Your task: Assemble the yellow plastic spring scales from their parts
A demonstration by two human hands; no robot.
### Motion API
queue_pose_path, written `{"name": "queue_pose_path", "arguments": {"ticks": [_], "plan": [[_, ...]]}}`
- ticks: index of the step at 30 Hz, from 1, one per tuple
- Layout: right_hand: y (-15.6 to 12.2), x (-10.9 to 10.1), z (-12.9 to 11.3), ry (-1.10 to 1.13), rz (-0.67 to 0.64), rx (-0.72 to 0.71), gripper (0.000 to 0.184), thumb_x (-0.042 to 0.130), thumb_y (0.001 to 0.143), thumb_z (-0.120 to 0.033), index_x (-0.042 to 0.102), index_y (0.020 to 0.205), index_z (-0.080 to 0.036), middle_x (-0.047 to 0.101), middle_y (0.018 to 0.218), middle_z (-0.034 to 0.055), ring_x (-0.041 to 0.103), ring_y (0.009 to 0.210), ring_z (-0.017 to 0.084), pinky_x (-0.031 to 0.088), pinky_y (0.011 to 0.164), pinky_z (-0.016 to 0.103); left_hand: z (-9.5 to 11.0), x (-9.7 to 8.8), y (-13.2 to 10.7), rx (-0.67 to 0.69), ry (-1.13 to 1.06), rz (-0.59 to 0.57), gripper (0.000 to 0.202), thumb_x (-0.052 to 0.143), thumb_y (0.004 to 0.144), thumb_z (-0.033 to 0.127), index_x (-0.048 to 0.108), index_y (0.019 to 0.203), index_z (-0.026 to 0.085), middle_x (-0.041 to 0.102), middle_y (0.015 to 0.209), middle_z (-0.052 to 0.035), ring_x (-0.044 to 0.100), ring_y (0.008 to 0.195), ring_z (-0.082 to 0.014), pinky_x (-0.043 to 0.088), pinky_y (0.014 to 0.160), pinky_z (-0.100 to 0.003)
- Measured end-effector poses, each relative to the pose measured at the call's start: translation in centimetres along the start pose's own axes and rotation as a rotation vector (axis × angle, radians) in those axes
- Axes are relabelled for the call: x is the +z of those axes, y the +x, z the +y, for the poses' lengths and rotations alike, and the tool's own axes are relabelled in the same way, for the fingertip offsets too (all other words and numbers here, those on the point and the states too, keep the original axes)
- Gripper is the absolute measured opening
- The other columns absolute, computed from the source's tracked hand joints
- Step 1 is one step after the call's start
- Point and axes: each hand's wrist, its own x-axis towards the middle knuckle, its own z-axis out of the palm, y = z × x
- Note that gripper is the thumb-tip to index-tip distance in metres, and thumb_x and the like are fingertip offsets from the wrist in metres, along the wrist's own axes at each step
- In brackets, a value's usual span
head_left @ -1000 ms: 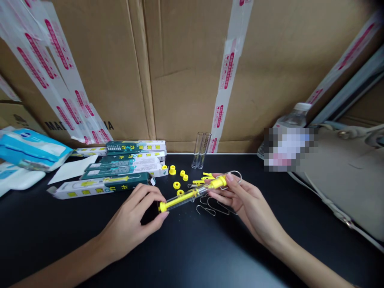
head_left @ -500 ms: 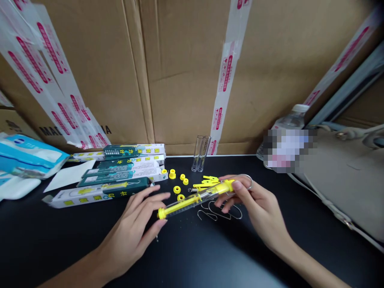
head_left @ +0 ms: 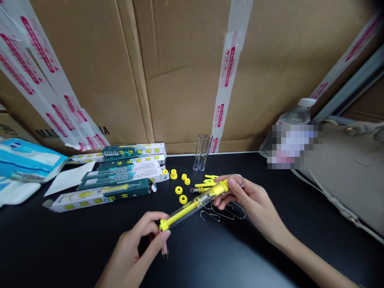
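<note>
A clear-tubed spring scale (head_left: 192,207) with yellow ends slants between my two hands above the black table. My right hand (head_left: 240,194) is closed round its upper yellow end, where a metal ring shows by the fingers. At the lower yellow cap, my left hand (head_left: 144,240) has thumb and fingers closed on the end. A bit of the metal hook pokes out below these fingers. Behind the scale lie loose yellow strips (head_left: 207,184) and several yellow caps (head_left: 183,199). Wire hooks (head_left: 229,211) rest on the table beneath my right hand.
Two clear tubes (head_left: 199,154) stand upright near the cardboard wall (head_left: 180,80). Green-and-white boxes (head_left: 102,195) lie at left, beside a blue tissue pack (head_left: 33,160). A plastic bottle (head_left: 295,114) and a beige bag (head_left: 345,168) take up the right side.
My left hand has moved down and towards me, its fingers now curled at the lower end. The spring scale tilts more steeply. My right hand has shifted slightly left.
</note>
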Motion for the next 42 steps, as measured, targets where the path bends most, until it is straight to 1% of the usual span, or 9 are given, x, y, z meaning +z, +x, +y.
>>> {"name": "queue_pose_path", "arguments": {"ticks": [7, 14, 19, 23, 27, 32, 36, 39, 42], "plan": [[-0.4, 0.6, 0.2, 0.162, -0.01, 0.041, 0.033, 0.078, 0.081, -0.049, 0.078, 0.102, -0.023, 0.072, 0.084, 0.0014, 0.066, 0.066, 0.009, 0.056, 0.056, 0.015, -0.1, 0.0, -0.1, 0.024, -0.005, -0.071, 0.028, 0.048, 0.098, 0.047, 0.063, 0.099, 0.025, 0.066, 0.074, 0.0033, 0.063, 0.072, -0.0135, 0.048, 0.069, -0.02], [-1.4, 0.9, 0.2, 0.133, 0.036, 0.105, 0.032, 0.08, 0.083, -0.035, 0.074, 0.114, -0.028, 0.075, 0.1, 0.0007, 0.068, 0.078, 0.009, 0.058, 0.074, 0.017, -0.4, 0.2, 0.3, 0.03, 0.131, -0.007, 0.024, 0.059, 0.091, 0.045, 0.071, 0.099, 0.026, 0.047, 0.063, 0.0063, 0.043, 0.054, -0.0096, 0.035, 0.051, -0.017], [-2.0, 0.6, -0.2, 0.08, 0.044, 0.068, 0.029, 0.072, 0.09, -0.038, 0.07, 0.117, -0.028, 0.077, 0.111, 0.0037, 0.07, 0.108, 0.019, 0.055, 0.096, 0.03, -0.7, -0.6, 1.5, 0.016, 0.124, -0.051, 0.029, 0.061, 0.09, 0.043, 0.074, 0.111, 0.028, 0.051, 0.06, 0.0068, 0.042, 0.052, -0.0088, 0.032, 0.05, -0.018], [-2.2, 0.7, -0.6, 0.183, 0.057, 0.089, 0.031, 0.073, 0.09, -0.036, 0.069, 0.119, -0.027, 0.077, 0.11, 0.0054, 0.072, 0.107, 0.023, 0.059, 0.094, 0.038, -0.7, -1.0, 2.0, -0.02, 0.12, -0.119, 0.035, 0.059, 0.09, 0.039, 0.073, 0.12, 0.027, 0.061, 0.058, 0.0053, 0.047, 0.052, -0.0099, 0.033, 0.052, -0.019], [-2.0, 0.7, -0.8, 0.233, 0.103, 0.142, 0.047, 0.077, 0.086, -0.035, 0.064, 0.13, -0.025, 0.078, 0.108, 0.0071, 0.075, 0.097, 0.021, 0.062, 0.09, 0.036, -0.4, -0.9, 1.8, -0.012, 0.146, -0.128, 0.027, 0.062, 0.09, 0.039, 0.077, 0.107, 0.023, 0.069, 0.061, 0.0037, 0.041, 0.05, -0.0092, 0.031, 0.05, -0.02], [-1.5, 0.9, -0.7, 0.267, 0.159, 0.175, 0.04, 0.08, 0.083, -0.033, 0.071, 0.119, -0.02, 0.077, 0.113, 0.0094, 0.075, 0.097, 0.022, 0.063, 0.087, 0.032, -0.3, -0.7, 1.6, 0.081, 0.164, -0.053, 0.017, 0.066, 0.09, 0.034, 0.076, 0.092, 0.02, 0.069, 0.062, 0.0034, 0.044, 0.05, -0.0087, 0.035, 0.05, -0.02], [-1.2, 0.9, -0.5, 0.304, 0.153, 0.202, 0.027, 0.08, 0.083, -0.033, 0.077, 0.103, -0.016, 0.077, 0.113, 0.0098, 0.075, 0.095, 0.02, 0.063, 0.087, 0.028, -0.6, -1.7, 1.8, 0.413, 0.252, 0.033, 0.016, 0.067, 0.093, 0.032, 0.076, 0.085, 0.021, 0.071, 0.075, -0.001, 0.059, 0.069, -0.0141, 0.049, 0.065, -0.023], [-0.9, 0.5, -0.5, 0.352, 0.165, 0.203, 0.027, 0.082, 0.081, -0.032, 0.076, 0.102, -0.018, 0.077, 0.112, 0.0079, 0.075, 0.097, 0.019, 0.062, 0.089, 0.027, -1.1, -3.5, 2.5, 0.663, 0.505, 0.21, 0.018, 0.068, 0.093, 0.031, 0.072, 0.107, 0.021, 0.072, 0.098, -0.006, 0.061, 0.097, -0.0218, 0.051, 0.09, -0.036], [-0.8, -0.1, -0.6, 0.4, 0.196, 0.198, 0.028, 0.083, 0.08, -0.03, 0.074, 0.105, -0.02, 0.077, 0.111, 0.0069, 0.073, 0.104, 0.02, 0.06, 0.094, 0.028, -2.0, -5.4, 3.7, 0.69, 0.872, 0.336, 0.03, 0.066, 0.094, 0.03, 0.067, 0.123, 0.021, 0.068, 0.117, -0.0112, 0.057, 0.114, -0.0298, 0.045, 0.101, -0.048]]}}
